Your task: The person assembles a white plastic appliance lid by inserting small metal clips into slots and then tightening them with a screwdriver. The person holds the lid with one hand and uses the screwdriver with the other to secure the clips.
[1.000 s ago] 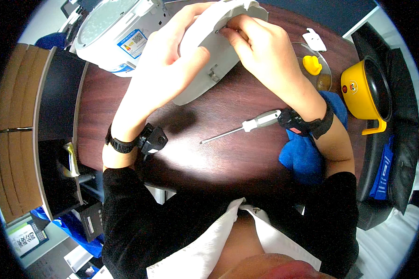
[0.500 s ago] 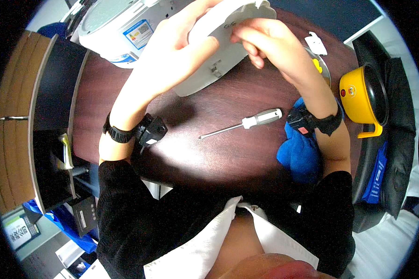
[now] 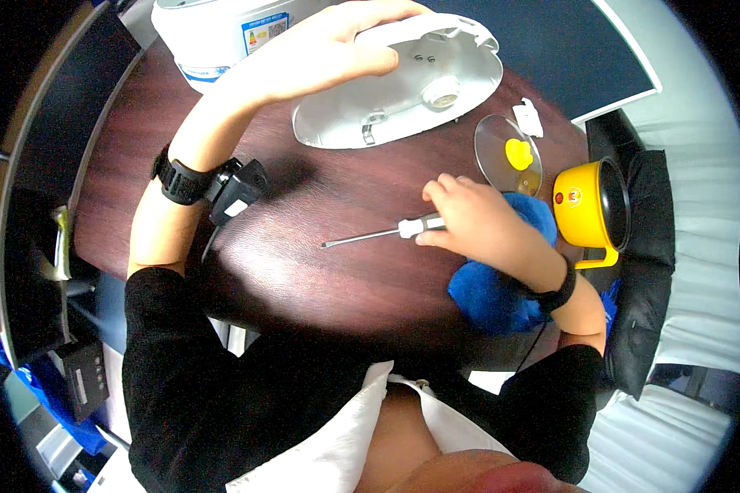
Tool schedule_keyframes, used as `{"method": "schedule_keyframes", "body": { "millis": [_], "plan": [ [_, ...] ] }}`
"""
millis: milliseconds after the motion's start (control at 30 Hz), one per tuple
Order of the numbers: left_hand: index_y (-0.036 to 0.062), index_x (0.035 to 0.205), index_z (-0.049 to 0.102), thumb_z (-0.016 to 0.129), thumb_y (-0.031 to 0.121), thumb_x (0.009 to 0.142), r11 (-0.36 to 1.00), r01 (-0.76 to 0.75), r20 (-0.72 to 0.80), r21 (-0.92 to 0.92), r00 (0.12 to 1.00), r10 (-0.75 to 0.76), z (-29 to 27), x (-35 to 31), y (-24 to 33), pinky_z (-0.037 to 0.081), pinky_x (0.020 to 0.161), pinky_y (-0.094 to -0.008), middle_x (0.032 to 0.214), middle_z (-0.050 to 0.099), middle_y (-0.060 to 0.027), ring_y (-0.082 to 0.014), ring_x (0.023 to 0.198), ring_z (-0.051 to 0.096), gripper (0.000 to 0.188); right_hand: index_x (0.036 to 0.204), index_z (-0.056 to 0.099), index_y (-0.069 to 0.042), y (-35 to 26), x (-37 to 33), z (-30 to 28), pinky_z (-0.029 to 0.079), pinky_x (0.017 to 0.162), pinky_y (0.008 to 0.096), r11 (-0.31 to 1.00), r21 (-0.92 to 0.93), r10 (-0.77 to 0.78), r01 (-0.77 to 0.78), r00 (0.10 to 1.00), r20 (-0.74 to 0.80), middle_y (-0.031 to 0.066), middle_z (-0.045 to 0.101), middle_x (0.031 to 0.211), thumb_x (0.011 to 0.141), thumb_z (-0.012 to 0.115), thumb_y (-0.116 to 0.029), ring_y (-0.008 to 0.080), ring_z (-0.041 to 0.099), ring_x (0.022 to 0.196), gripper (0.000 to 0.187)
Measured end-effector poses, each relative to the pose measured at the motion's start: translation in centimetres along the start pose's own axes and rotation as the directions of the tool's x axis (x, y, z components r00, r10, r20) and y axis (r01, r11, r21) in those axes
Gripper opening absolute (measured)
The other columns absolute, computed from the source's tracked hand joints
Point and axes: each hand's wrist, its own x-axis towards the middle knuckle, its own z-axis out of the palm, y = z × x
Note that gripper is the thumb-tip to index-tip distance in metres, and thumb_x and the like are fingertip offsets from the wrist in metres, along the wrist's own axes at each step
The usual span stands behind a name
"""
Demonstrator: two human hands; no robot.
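A white oval plastic shell [image 3: 349, 111], its hollow side toward me, is tilted up at the far middle of the table. My left hand [image 3: 337, 53] grips its upper left edge, with the thumb on the inner face and the other fingers mostly hidden behind the rim. Metal clips and a round fitting show inside the shell. On the table in front of it lies a flat-blade screwdriver [image 3: 362, 238] with a white and grey handle. My right hand [image 3: 481, 218] is closed around that handle, thumb on the near side, hiding the handle's end.
A white appliance body [image 3: 210, 49] stands at the far left. To the right are a glass lid [image 3: 489, 156] with a yellow knob, a small white plastic piece [image 3: 529, 117] and a yellow pot [image 3: 580, 201]. Blue cloth [image 3: 489, 300] lies under my right forearm on the brown table [image 3: 304, 287].
My right hand has left the inside of the shell and come down toward me onto the screwdriver handle. My left hand still holds the shell. The whole view has shifted somewhat.
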Motion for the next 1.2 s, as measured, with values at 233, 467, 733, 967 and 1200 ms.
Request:
{"method": "schedule_keyframes", "body": {
  "millis": [233, 467, 733, 967, 1200],
  "plan": [
    [0.0000, 0.126, 0.040, 0.053, 0.047, 0.081, 0.975, 0.094, -0.122, 0.202, 0.990, -0.071, -0.5, -1.0, 0.3, 0.037, 0.095, -0.0356, 0.121, 0.049, -0.0188, -0.0269, 0.111, 0.047, 0.066, 0.080, 0.052, -0.004, 0.4, 0.1, 2.2, 0.044, 0.062, 0.0376, 0.984, 0.123, -0.125, 0.127, 0.992, -0.030, 0.0110, 0.054, 0.075, 0.073, 0.066, -0.027, 0.0288, 0.055, 0.072, 0.028],
    [0.0013, 0.123, 0.043, 0.049, 0.041, 0.084, 0.974, 0.094, -0.064, 0.208, 0.995, -0.082, -1.2, -0.5, 0.2, 0.040, 0.091, -0.0361, 0.115, 0.052, -0.0195, -0.0270, 0.107, 0.050, 0.057, 0.084, 0.053, -0.003, 0.1, -2.5, -3.1, 0.044, 0.059, 0.0367, 0.895, 0.446, 0.191, -0.023, 0.922, -0.336, 0.0136, 0.056, 0.075, 0.075, 0.063, -0.011, 0.0315, 0.058, 0.069, 0.016],
    [0.0007, 0.123, 0.043, 0.048, 0.037, 0.084, 0.966, 0.055, -0.063, 0.254, 0.997, -0.040, -1.0, -0.6, -0.1, 0.040, 0.091, -0.0362, 0.115, 0.051, -0.0206, -0.0286, 0.107, 0.050, 0.054, 0.085, 0.049, -0.005, 0.3, -2.9, -7.5, 0.045, 0.058, 0.0346, 0.961, 0.259, 0.198, -0.102, 0.904, -0.379, 0.0128, 0.058, 0.071, 0.071, 0.066, -0.010, 0.0305, 0.060, 0.067, 0.023],
    [0.0024, 0.118, 0.047, 0.046, 0.016, 0.078, 0.962, -0.052, -0.121, 0.270, 0.989, 0.088, -0.3, -0.1, -1.7, 0.043, 0.082, -0.0275, 0.101, 0.059, -0.0110, -0.0169, 0.092, 0.056, 0.043, 0.086, 0.051, -0.002, 0.3, -2.4, -11.5, 0.041, 0.061, 0.0232, 0.923, 0.377, 0.167, -0.080, 0.964, -0.205, 0.0035, 0.055, 0.071, 0.071, 0.063, 0.000, 0.0103, 0.053, 0.068, 0.019],
    [0.0031, 0.122, 0.046, 0.046, 0.022, 0.081, 0.952, -0.015, -0.174, 0.305, 0.982, 0.071, -0.3, -0.4, -2.1, 0.042, 0.083, -0.0252, 0.106, 0.057, -0.0088, -0.0133, 0.093, 0.053, 0.046, 0.087, 0.051, -0.005, 1.7, -2.0, -9.6, 0.042, 0.058, 0.0283, 0.896, 0.428, 0.297, -0.120, 0.879, -0.374, 0.0072, 0.057, 0.069, 0.076, 0.064, -0.010, 0.0168, 0.057, 0.064, 0.018]
  ]
}}
